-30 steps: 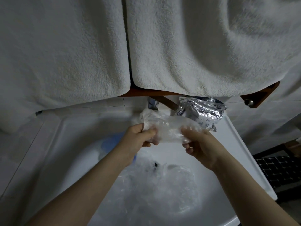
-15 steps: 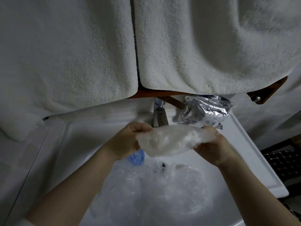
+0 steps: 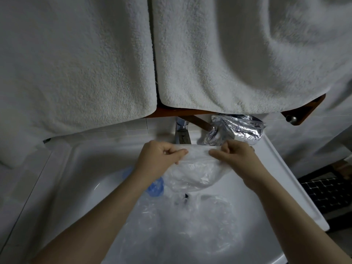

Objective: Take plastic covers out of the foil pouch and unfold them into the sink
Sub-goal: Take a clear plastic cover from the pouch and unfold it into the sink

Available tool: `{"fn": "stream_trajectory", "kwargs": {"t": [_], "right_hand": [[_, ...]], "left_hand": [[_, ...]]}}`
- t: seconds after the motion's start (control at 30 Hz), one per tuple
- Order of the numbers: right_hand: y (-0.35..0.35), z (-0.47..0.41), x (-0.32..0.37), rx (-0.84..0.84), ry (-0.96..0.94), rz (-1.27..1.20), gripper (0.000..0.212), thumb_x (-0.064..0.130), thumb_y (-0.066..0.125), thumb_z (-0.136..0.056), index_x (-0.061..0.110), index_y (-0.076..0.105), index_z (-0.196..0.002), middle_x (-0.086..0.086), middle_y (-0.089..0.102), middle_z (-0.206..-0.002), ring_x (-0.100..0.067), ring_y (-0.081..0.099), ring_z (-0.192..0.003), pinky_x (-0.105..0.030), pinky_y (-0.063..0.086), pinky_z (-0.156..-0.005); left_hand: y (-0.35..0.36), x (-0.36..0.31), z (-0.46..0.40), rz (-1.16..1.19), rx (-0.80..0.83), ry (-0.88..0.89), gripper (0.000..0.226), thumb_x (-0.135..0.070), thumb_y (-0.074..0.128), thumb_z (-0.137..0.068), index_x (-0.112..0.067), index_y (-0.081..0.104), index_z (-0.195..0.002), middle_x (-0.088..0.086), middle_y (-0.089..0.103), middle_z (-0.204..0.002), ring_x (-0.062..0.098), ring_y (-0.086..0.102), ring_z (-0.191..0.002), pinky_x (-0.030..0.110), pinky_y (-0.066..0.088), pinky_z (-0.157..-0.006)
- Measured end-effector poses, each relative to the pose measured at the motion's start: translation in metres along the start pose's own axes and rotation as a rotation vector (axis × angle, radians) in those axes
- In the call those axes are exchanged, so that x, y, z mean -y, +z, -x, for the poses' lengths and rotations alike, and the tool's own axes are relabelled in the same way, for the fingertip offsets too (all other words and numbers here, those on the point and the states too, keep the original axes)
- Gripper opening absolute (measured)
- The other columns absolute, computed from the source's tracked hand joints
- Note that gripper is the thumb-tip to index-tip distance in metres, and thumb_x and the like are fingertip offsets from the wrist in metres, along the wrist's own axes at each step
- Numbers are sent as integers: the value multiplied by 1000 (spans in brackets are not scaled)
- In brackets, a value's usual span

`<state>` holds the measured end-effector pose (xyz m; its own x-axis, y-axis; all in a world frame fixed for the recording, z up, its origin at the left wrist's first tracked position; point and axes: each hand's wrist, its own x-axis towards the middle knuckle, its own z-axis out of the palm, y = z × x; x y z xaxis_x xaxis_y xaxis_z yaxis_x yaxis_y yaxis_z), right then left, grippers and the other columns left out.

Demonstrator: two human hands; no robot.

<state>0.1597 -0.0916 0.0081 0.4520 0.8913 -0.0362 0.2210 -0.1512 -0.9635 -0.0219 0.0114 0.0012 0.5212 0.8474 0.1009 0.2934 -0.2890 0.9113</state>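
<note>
Over the white sink [image 3: 80,178] I hold a clear plastic cover [image 3: 194,174] by its top edge. My left hand [image 3: 158,159] pinches the edge on the left and my right hand [image 3: 238,159] pinches it on the right, the thumbs close together. The cover hangs below as a loose pouch shape. Several unfolded clear covers [image 3: 182,225] lie crumpled in the basin beneath. The crinkled silver foil pouch [image 3: 236,130] rests on the sink's back right ledge, behind my right hand.
A chrome tap [image 3: 182,132] stands at the back centre. A blue object [image 3: 154,185] lies in the basin under my left wrist. Two white towels [image 3: 228,54] hang from a wooden rail [image 3: 304,111] above. Dark tiled floor [image 3: 323,193] shows at right.
The folded cover has been spread open and now hangs lower over the basin. Both hands shifted their grip to its top edge and moved closer together.
</note>
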Motion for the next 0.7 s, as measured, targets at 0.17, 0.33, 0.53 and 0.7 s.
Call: {"fn": "stream_trajectory", "kwargs": {"t": [0.17, 0.33, 0.53, 0.7], "right_hand": [[-6, 4, -4, 98, 20, -49, 34, -3, 68, -78, 16, 41, -71, -5, 38, -58, -18, 36, -60, -18, 31, -50], [-15, 5, -5, 122, -51, 19, 23, -4, 65, -81, 17, 57, -77, -1, 54, -62, -14, 52, -60, -21, 40, -60], [-31, 2, -5, 86, -150, 273, 21, 7, 67, -83, 25, 61, -74, 2, 50, -59, -11, 36, -54, -23, 30, -53], [-43, 0, -8, 103, -175, 372, 17, 13, 66, -85, 19, 59, -71, 12, 44, -50, -4, 33, -48, -14, 26, -48]], "left_hand": [[6, -5, 4, 195, -3, -172, 20, -19, 80, -70, -9, 63, -66, -9, 57, -59, -1, 52, -58, 11, 44, -61], [5, -9, 9, 420, 92, -276, 21, 0, 73, -73, -18, 65, -80, -13, 65, -67, 2, 61, -69, 14, 50, -71], [13, -16, 11, 463, 122, -318, 29, 4, 70, -74, -21, 70, -88, -7, 70, -88, 7, 65, -86, 23, 51, -86], [25, -16, 11, 152, 2, -146, 21, -7, 74, -76, -27, 69, -82, -13, 65, -83, -1, 56, -77, 4, 42, -69]]}}
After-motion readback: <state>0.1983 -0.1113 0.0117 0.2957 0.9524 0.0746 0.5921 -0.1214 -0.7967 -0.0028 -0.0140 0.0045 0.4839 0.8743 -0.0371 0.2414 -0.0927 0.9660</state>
